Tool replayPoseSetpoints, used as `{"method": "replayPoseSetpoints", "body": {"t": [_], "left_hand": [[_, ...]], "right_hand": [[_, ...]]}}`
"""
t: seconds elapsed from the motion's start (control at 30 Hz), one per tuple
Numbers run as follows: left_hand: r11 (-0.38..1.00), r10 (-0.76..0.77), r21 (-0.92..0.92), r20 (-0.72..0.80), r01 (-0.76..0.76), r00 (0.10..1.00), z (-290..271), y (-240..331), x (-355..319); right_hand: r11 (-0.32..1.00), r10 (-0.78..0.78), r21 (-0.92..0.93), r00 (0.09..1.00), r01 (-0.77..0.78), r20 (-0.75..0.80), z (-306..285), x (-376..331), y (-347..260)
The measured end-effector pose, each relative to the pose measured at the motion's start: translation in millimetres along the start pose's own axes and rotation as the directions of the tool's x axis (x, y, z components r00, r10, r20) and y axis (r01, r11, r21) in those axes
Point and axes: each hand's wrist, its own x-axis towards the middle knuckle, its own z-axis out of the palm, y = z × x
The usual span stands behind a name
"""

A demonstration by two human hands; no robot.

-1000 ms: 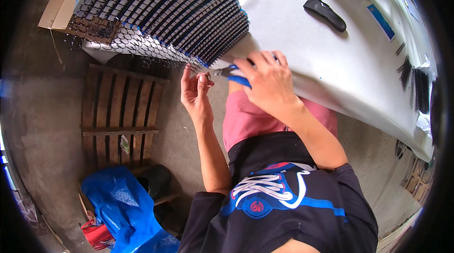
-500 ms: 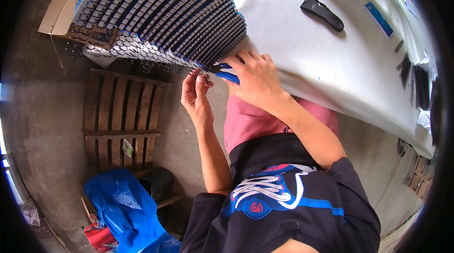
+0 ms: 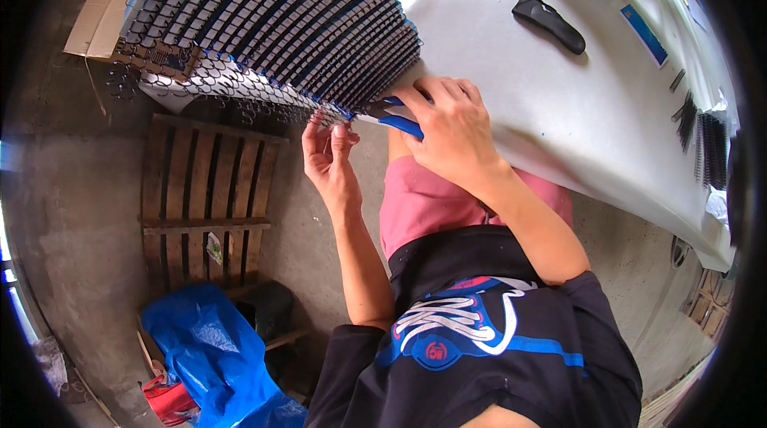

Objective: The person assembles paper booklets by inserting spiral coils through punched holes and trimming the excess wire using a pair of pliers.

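At the far left, a tan cardboard flap (image 3: 97, 16) is sticking out beside the stacked work, while below it a crumpled sheet of glossy blue plastic (image 3: 209, 352) is lying partly over a red object (image 3: 168, 402) near the floor. A brown slatted wooden pallet (image 3: 206, 227) is resting above that sheet. To its right, a large fanned stack of books bound with black wire coils (image 3: 296, 12) is covering the left part of a white-covered surface (image 3: 495, 44), its coil ends hanging over the near edge. The person's left hand (image 3: 330, 163) is reaching up to the stack's near right corner, its thumb and fingers bending together at the coil ends; whether they are gripping one, I cannot tell. Just right of it, pliers with blue handles (image 3: 403, 125) are pointing their dark tip leftward at that same corner. The right hand (image 3: 457, 131) is wrapping its fingers around those handles, holding them over the surface's edge. Farther right, a long, rounded black object (image 3: 548, 24) is lying well apart, followed by a narrow blue rectangular card (image 3: 644, 36) and loose black wire coils (image 3: 710, 150).
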Motion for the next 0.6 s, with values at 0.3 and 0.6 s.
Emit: {"method": "replayPoseSetpoints", "body": {"t": [0.3, 0.6], "left_hand": [[0.998, 0.037, 0.041, 0.027, -0.038, 0.999, -2, 2, 4], [0.999, 0.040, 0.006, -0.050, -0.039, 0.998, 5, -3, 3]], "right_hand": [[0.999, -0.005, 0.035, 0.999, 0.004, 0.037, 8, 6, -9], [0.990, -0.062, 0.127, 0.998, 0.057, 0.032, 32, 1, 8]]}}
